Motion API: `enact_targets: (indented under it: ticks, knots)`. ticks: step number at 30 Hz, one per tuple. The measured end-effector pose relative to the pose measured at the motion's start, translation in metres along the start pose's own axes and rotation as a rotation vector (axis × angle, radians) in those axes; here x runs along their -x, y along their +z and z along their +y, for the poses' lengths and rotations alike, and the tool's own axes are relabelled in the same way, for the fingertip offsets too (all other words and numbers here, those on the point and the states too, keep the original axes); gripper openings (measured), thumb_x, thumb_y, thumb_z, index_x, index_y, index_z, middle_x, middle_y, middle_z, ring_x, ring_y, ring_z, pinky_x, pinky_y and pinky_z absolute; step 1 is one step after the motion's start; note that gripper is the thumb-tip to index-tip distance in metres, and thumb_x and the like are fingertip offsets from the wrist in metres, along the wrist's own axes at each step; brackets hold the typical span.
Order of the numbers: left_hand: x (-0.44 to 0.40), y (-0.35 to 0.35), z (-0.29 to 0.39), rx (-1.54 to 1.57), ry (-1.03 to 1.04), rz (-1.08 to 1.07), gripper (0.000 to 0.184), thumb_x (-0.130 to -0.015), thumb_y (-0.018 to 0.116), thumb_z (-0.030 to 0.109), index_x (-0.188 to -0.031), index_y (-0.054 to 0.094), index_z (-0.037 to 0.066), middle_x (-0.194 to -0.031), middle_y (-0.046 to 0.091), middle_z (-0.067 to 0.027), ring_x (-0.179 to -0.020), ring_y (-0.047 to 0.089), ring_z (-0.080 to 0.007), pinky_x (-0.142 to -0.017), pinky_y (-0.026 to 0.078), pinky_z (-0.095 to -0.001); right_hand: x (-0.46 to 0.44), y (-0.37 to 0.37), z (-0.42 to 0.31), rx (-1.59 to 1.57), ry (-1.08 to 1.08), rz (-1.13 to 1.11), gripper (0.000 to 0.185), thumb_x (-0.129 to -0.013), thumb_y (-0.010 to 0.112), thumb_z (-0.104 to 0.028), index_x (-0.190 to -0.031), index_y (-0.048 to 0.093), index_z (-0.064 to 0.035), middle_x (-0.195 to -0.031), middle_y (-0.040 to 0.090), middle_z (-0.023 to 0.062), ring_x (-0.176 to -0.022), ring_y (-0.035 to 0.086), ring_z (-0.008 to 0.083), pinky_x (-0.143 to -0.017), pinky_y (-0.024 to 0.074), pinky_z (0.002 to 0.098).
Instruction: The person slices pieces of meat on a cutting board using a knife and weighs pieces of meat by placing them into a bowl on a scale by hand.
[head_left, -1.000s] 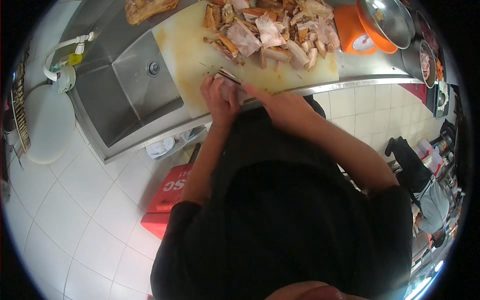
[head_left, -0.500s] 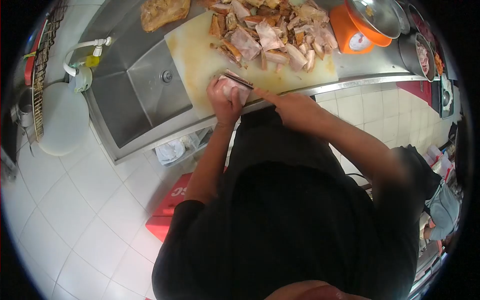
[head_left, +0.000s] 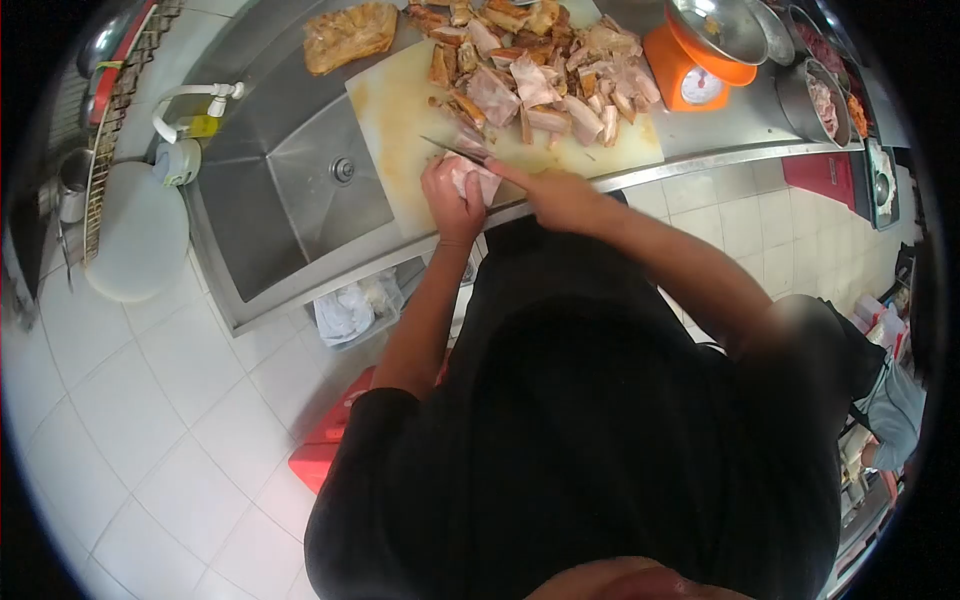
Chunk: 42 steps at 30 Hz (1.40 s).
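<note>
My left hand (head_left: pixel 455 205) grips a pale piece of meat (head_left: pixel 477 178) near the front edge of the cutting board (head_left: pixel 395 150). In my right hand (head_left: pixel 562 198) is a knife (head_left: pixel 455 150), its blade lying across the top of that piece and pointing to the left. The index finger stretches along the knife toward the blade. Just beyond the blade a thin pinkish slice shows, partly hidden. Farther back on the board lies a heap of cut meat chunks (head_left: pixel 540 80), some browned and some pale.
A large browned slab of meat (head_left: pixel 350 37) lies behind the sink (head_left: pixel 310 190), left of the board. To the right stand an orange scale (head_left: pixel 697 80) with a metal bowl on top and a pot of meat (head_left: pixel 815 105). A person's grey sleeve (head_left: pixel 893 415) shows at far right.
The knife blade has turned and now shows more of its length, with its tip out to the left. My right hand has shifted slightly left. The whole view has moved a little.
</note>
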<state>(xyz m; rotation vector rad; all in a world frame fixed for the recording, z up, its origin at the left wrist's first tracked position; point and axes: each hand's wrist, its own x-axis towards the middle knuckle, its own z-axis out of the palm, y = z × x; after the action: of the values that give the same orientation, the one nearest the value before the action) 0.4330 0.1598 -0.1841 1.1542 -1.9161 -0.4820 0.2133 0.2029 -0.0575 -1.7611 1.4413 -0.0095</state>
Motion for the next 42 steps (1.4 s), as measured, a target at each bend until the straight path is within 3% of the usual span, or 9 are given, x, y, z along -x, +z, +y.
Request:
enact_targets:
  ticks: [8, 14, 20, 23, 29, 33, 36, 39, 42]
  knots:
    - [-0.010, -0.005, -0.007, 0.002, 0.057, -0.015, 0.041, -0.096, 0.067, 0.019, -0.129, 0.054, -0.002, -0.131, 0.054, -0.0297, -0.123, 0.050, -0.0487, -0.109, 0.038, -0.0554, -0.020, 0.030, 0.027, -0.010, -0.155, 0.254, 0.085, -0.090, 0.057, -0.003, -0.165, 0.030, -0.0335, -0.095, 0.071, 0.0266, -0.083, 0.070, 0.0449, -0.077, 0.0545, 0.0548]
    - [-0.010, -0.015, -0.006, 0.042, 0.071, -0.085, 0.051, -0.093, 0.071, 0.023, -0.134, 0.051, -0.001, -0.134, 0.052, -0.0282, -0.127, 0.048, -0.0463, -0.113, 0.037, -0.0517, -0.033, 0.032, 0.027, -0.005, -0.162, 0.272, 0.084, -0.091, 0.058, -0.006, -0.164, 0.030, -0.0350, -0.097, 0.072, 0.0252, -0.086, 0.070, 0.0442, -0.079, 0.0550, 0.0532]
    - [-0.004, -0.030, 0.009, -0.022, 0.067, -0.160, 0.088, -0.072, 0.092, 0.030, -0.143, 0.046, 0.004, -0.146, 0.044, -0.0292, -0.135, 0.044, -0.0498, -0.116, 0.038, -0.0548, -0.013, 0.018, 0.041, 0.018, -0.137, 0.258, 0.084, -0.092, 0.059, -0.009, -0.165, 0.028, -0.0373, -0.100, 0.072, 0.0261, -0.088, 0.071, 0.0440, -0.081, 0.0556, 0.0530]
    - [-0.005, -0.032, 0.015, -0.018, 0.048, -0.170, 0.095, -0.067, 0.095, 0.027, -0.144, 0.045, 0.006, -0.147, 0.042, -0.0292, -0.136, 0.044, -0.0492, -0.115, 0.039, -0.0545, -0.011, 0.004, 0.032, 0.057, -0.109, 0.225, 0.083, -0.093, 0.061, -0.011, -0.165, 0.029, -0.0382, -0.101, 0.071, 0.0273, -0.089, 0.071, 0.0440, -0.082, 0.0562, 0.0528]
    - [-0.006, -0.027, 0.005, 0.015, 0.012, -0.112, 0.091, -0.067, 0.091, 0.020, -0.143, 0.045, 0.005, -0.138, 0.049, -0.0245, -0.131, 0.050, -0.0453, -0.110, 0.046, -0.0499, -0.003, -0.003, 0.027, 0.126, -0.052, 0.320, 0.078, -0.095, 0.064, -0.016, -0.163, 0.032, -0.0375, -0.100, 0.070, 0.0307, -0.090, 0.071, 0.0454, -0.084, 0.0574, 0.0529]
    - [-0.010, -0.034, 0.000, 0.209, -0.130, -0.099, 0.086, -0.070, 0.089, 0.018, -0.141, 0.044, 0.002, -0.134, 0.052, -0.0233, -0.129, 0.052, -0.0418, -0.113, 0.043, -0.0473, 0.005, -0.010, 0.006, 0.055, -0.039, 0.295, 0.075, -0.097, 0.063, -0.016, -0.163, 0.034, -0.0377, -0.101, 0.070, 0.0283, -0.094, 0.071, 0.0454, -0.084, 0.0574, 0.0533]
    - [-0.010, -0.043, 0.001, 0.159, -0.070, -0.136, 0.085, -0.071, 0.088, 0.017, -0.142, 0.043, 0.001, -0.134, 0.051, -0.0229, -0.128, 0.053, -0.0409, -0.112, 0.044, -0.0459, 0.012, -0.019, -0.028, -0.043, -0.133, 0.431, 0.074, -0.098, 0.063, -0.010, -0.163, 0.036, -0.0307, -0.103, 0.073, 0.0226, -0.084, 0.070, 0.0444, -0.077, 0.0539, 0.0543]
    - [-0.007, -0.042, 0.005, 0.083, 0.003, -0.161, 0.087, -0.071, 0.088, 0.016, -0.143, 0.042, 0.001, -0.136, 0.050, -0.0231, -0.130, 0.052, -0.0415, -0.112, 0.043, -0.0462, -0.006, -0.002, -0.039, -0.235, -0.427, 0.743, 0.070, -0.098, 0.061, -0.008, -0.162, 0.039, -0.0286, -0.102, 0.073, 0.0229, -0.080, 0.069, 0.0455, -0.076, 0.0546, 0.0556]
    - [-0.001, -0.043, 0.014, 0.055, -0.006, -0.161, 0.089, -0.071, 0.088, 0.016, -0.145, 0.040, 0.000, -0.138, 0.048, -0.0241, -0.131, 0.051, -0.0423, -0.113, 0.043, -0.0464, -0.041, 0.034, 0.003, -0.069, -0.498, 0.705, 0.073, -0.097, 0.062, -0.010, -0.163, 0.036, -0.0294, -0.099, 0.073, 0.0235, -0.077, 0.069, 0.0451, -0.074, 0.0551, 0.0563]
